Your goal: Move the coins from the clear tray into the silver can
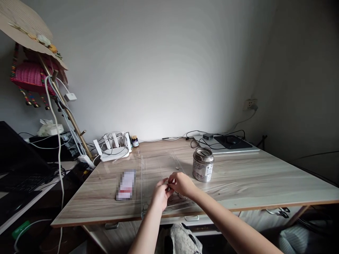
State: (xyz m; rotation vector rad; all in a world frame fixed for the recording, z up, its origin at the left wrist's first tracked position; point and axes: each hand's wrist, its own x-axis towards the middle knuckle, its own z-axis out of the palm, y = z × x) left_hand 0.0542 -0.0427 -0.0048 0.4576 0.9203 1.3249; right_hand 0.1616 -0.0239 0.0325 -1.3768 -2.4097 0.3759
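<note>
My left hand (160, 194) and my right hand (182, 183) meet at the fingertips above a clear plastic container (148, 173) near the table's front edge. Both have their fingers closed in a pinch, and whatever is between them is too small and covered to make out. A small round coin-like disc (177, 168) lies just beyond the right hand. Several similar discs (181, 196) show below the hands, partly covered by them. Right of my hands a silver tin can (203, 165) with a slotted lid and a printed label stands upright.
A blurred-out flat rectangle (126, 185) lies on the wood-grain table (246, 183) at left. Behind it stand a white router (115, 152) and a small dark jar (135, 141). A laptop-like silver slab (225, 150) with a black mouse (233, 139) and cables sits at back right.
</note>
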